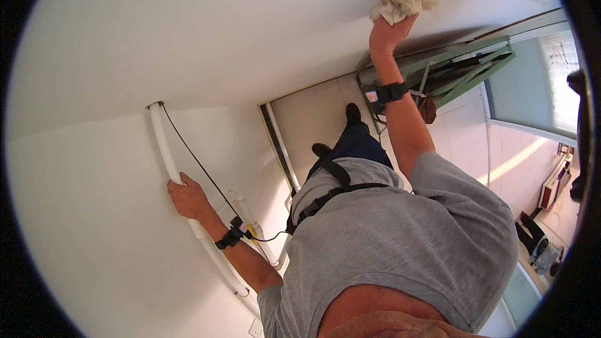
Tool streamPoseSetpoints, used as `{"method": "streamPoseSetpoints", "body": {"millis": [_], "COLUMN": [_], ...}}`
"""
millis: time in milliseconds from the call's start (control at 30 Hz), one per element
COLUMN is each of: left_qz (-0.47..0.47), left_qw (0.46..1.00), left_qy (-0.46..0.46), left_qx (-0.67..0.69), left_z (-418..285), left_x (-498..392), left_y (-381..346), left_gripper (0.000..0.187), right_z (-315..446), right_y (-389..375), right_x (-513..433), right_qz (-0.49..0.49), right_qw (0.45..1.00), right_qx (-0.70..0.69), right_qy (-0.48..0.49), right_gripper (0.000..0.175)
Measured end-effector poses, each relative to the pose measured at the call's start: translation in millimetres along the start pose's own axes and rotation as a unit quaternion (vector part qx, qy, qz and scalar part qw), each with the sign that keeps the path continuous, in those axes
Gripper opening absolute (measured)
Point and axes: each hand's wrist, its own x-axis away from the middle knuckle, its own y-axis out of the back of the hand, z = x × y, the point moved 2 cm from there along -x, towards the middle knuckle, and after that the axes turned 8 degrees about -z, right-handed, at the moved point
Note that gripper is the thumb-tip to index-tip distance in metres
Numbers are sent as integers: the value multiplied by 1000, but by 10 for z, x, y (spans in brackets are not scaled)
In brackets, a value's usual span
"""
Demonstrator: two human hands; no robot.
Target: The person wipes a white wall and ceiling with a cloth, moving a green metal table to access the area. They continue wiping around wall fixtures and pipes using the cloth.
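Note:
My left hand (190,197) is closed around a vertical white plastic pipe (164,145), its thumb over the front. The pipe's far end enters a hole in a white surface, with a thin dark cable beside it. My right hand (389,37) is stretched forward and holds a bunched, cream-coloured cloth (399,2) against the white wall surface (281,23). The cloth's outer edge is blurred, and it hides part of the fingers. Black straps with small devices sit on both wrists.
A green metal frame (469,63) stands beneath my right forearm. Thinner white pipes (246,211) run down the wall near my left side, and a wall socket (255,327) is low in view. A glazed partition (526,84) is at the right; beyond it another person (535,239) is partly visible.

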Motion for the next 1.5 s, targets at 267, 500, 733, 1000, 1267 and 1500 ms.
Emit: {"method": "streamPoseSetpoints", "body": {"millis": [267,500,733,1000,1267,1500], "left_qz": [5,-15,9,9,37,63], "left_qw": [1000,999,1000,1000,998,998], "left_qy": [4,-17,-5,-2,-27,-12], "left_qx": [-24,-28,-15,-21,-33,-15], "left_z": [-5,-22,-39,-41,46,28], "left_x": [31,26,32,22,24,6], "left_y": [-56,-50,-19,-30,-68,-17], "left_gripper": [43,45,46,45,41,39], "right_z": [-2211,-2554,-283,510,-800,-1812], "right_y": [911,856,84,-469,187,523], "right_x": [1317,1468,715,831,1707,2198], "right_qz": [582,38,-12,5,60,-38], "right_qw": [600,797,932,997,958,721], "right_qx": [547,159,-137,-35,16,114], "right_qy": [-51,-582,-335,66,-280,-682], "right_gripper": [65,37,44,67,53,28]}}
